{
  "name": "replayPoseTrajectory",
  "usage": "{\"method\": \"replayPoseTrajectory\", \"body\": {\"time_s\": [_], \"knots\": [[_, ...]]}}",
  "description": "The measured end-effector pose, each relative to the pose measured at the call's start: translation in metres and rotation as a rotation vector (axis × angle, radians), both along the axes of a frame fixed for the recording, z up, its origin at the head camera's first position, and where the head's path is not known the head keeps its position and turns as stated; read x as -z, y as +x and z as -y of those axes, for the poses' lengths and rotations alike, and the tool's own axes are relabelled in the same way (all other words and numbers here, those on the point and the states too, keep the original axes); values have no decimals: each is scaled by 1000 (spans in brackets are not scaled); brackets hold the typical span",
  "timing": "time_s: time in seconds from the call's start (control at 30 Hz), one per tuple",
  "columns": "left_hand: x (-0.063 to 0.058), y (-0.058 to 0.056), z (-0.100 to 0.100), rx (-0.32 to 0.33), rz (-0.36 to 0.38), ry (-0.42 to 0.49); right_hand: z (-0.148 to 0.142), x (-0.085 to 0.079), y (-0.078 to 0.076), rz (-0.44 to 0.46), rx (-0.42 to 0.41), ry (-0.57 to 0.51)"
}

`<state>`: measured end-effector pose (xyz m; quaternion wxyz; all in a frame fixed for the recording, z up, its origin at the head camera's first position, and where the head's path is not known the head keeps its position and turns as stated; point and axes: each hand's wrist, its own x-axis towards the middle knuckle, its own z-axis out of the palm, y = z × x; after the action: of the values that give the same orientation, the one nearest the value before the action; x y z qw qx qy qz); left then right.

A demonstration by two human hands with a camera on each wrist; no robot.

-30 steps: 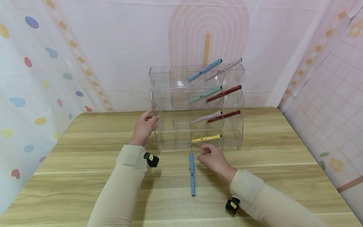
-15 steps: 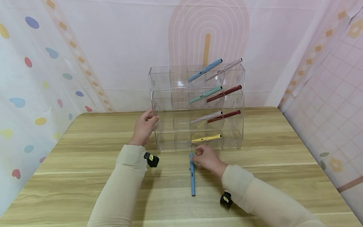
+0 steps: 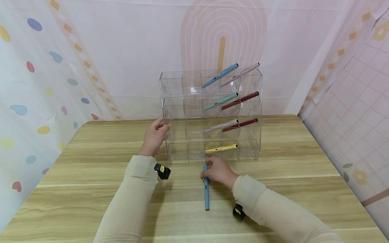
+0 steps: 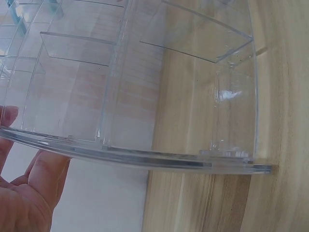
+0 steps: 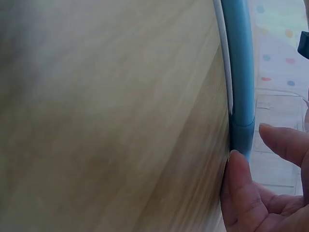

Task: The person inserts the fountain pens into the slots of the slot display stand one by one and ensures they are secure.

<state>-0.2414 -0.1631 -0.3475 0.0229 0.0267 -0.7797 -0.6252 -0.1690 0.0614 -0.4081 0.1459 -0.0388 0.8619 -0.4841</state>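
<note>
A clear acrylic pen rack (image 3: 194, 133) with several tiers stands on the table. My left hand (image 3: 154, 136) grips its left side panel, and the left wrist view shows the thumb and fingers on either side of that panel's edge (image 4: 159, 158). A capped blue pen (image 3: 206, 195) lies on the wood in front of the rack, clip end toward it. My right hand (image 3: 219, 171) reaches over that end. In the right wrist view, one fingertip (image 5: 236, 157) is right at the pen (image 5: 241, 96), while the thumb (image 5: 270, 135) is slightly apart on the other side.
The rack's right half holds several pens: blue (image 3: 220, 75), pale pink (image 3: 243, 72), green (image 3: 221, 101), dark red (image 3: 240, 100), and yellow (image 3: 221, 148) on the lowest tier. Patterned cloth (image 3: 136, 50) hangs behind the wooden table (image 3: 304, 168).
My right hand has moved left from beside the blue pen to over its clip end. The left hand, rack and pens have stayed in place.
</note>
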Motion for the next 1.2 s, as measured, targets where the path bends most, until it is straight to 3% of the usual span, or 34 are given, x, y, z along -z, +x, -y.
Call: {"method": "replayPoseTrajectory", "body": {"time_s": [0.33,0.6,1.2], "knots": [[-2,1,0,1,3,-13,3,0,-4,-30,-50,120],[-1,-1,-2,-23,9,13,5,-3,-5,-37,-67,144],[1,-1,-1,-27,12,22,-2,-3,-1,26,15,-4]]}}
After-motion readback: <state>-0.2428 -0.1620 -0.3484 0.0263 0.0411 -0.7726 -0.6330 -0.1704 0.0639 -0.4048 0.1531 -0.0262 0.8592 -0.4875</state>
